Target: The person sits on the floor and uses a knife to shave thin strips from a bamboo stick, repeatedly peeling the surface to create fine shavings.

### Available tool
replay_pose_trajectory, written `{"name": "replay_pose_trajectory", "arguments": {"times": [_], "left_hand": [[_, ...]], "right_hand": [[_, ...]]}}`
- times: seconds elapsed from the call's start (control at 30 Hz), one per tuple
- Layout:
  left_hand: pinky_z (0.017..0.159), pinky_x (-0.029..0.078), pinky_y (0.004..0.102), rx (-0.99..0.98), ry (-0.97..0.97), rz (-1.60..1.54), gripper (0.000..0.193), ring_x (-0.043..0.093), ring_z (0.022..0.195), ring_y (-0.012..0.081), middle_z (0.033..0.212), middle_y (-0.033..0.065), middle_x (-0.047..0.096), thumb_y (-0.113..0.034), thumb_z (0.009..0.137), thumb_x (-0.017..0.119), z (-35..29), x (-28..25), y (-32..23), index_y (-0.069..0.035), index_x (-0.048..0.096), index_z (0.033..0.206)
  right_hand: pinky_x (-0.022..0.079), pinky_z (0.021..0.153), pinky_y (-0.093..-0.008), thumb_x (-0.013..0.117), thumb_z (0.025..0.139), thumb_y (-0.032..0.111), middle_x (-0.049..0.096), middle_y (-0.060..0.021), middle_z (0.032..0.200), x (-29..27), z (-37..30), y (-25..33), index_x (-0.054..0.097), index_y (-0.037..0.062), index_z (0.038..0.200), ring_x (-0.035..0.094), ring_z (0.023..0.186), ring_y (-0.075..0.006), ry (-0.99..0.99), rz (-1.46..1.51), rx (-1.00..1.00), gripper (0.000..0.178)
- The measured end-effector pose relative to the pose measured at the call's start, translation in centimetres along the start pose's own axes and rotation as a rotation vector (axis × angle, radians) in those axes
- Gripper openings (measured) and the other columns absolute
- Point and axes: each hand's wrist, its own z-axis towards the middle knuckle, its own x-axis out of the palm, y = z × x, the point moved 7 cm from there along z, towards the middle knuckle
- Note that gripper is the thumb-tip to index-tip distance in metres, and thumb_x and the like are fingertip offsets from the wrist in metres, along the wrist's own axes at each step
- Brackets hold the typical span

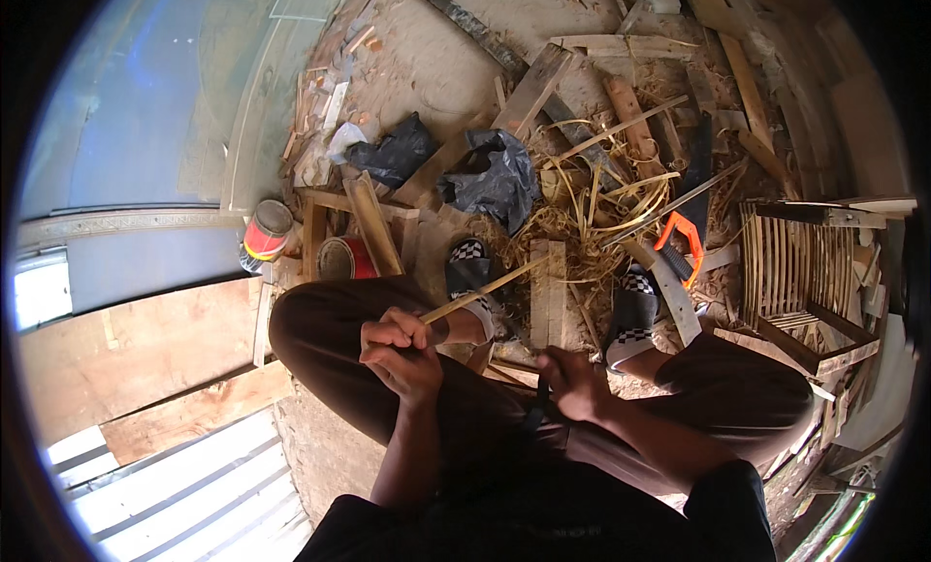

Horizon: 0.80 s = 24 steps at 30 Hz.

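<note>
The left hand [402, 356] is at the centre of the frame, slightly left, above the person's bent knee. Its grip is closed, fingers folded around the near end of a thin stick [486, 289]. The stick slants up and right from the fist; its far end appears in front of the upper part of a wooden block [548, 305] at mid-frame. The right hand [579, 387] is just right of and below the centre, well apart from the left. Its fingers are curled; a dark object shows beside the thumb, but I cannot tell whether this grip has hold of it.

A heap of pale shavings [572, 216] lies on the floor [432, 63] above and right of the block. To its right is a saw with an orange handle [690, 244], its dark blade pointing toward the upper edge. Two black plastic bags [396, 153] [497, 182] lie crumpled at upper centre. Left of centre are a red and yellow can [265, 234] and, nearer the knee, a red can [363, 258]. A slatted wooden frame [797, 266] stands at the right of the frame. Loose boards are scattered across the upper part.
</note>
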Motion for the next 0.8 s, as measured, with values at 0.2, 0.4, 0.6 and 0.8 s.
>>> {"name": "replay_pose_trajectory", "arguments": {"times": [0.2, 0.4, 0.6, 0.8], "left_hand": [[0.04, 0.035, 0.0222, -0.044, 0.01, -0.197, 0.059, 0.036, 0.046, 0.01, 0.062, 0.0056, 0.039, -0.066, 0.099, 0.028, -0.6, 1.5, -0.7, -0.01, 0.038, 0.085], [0.038, 0.037, 0.0235, -0.013, 0.042, -0.3, 0.048, 0.043, 0.043, 0.0142, 0.06, 0.0127, 0.049, -0.044, 0.107, 0.037, 0.2, 2.3, -0.6, -0.003, 0.042, 0.082], [0.038, 0.038, 0.0239, 0.034, 0.043, -0.364, 0.045, 0.043, 0.042, 0.0139, 0.059, 0.0123, 0.048, -0.04, 0.108, 0.037, 0.3, 2.6, -1.3, -0.002, 0.042, 0.083], [0.038, 0.04, 0.0236, 0.032, 0.016, -0.304, 0.051, 0.045, 0.042, 0.0147, 0.06, 0.0124, 0.049, -0.047, 0.107, 0.035, 0.7, 3.2, -1.0, -0.003, 0.043, 0.083]], "right_hand": [[0.045, 0.068, -0.0507, 0.046, 0.104, 0.037, 0.061, -0.0239, 0.073, -0.6, 1.9, -2.1, 0.06, -0.002, 0.09, 0.061, 0.073, -0.0443, -0.104, -0.004, 0.014, 0.044], [0.045, 0.064, -0.0452, 0.045, 0.104, 0.035, 0.055, -0.0205, 0.065, -0.7, 0.7, 0.4, 0.058, -0.0019, 0.092, 0.056, 0.062, -0.0338, -0.174, -0.023, -0.263, 0.041], [0.045, 0.068, -0.047, 0.043, 0.104, 0.048, 0.058, -0.0231, 0.07, -3.7, 5.2, -9.1, 0.059, -0.0047, 0.084, 0.061, 0.069, -0.0359, -0.206, -0.078, 0.166, 0.059], [0.046, 0.069, -0.0445, 0.037, 0.106, 0.043, 0.056, -0.0194, 0.068, -0.9, 3.0, -3.1, 0.059, -0.003, 0.094, 0.06, 0.069, -0.0316, -0.088, 0.029, -0.135, 0.053]]}}
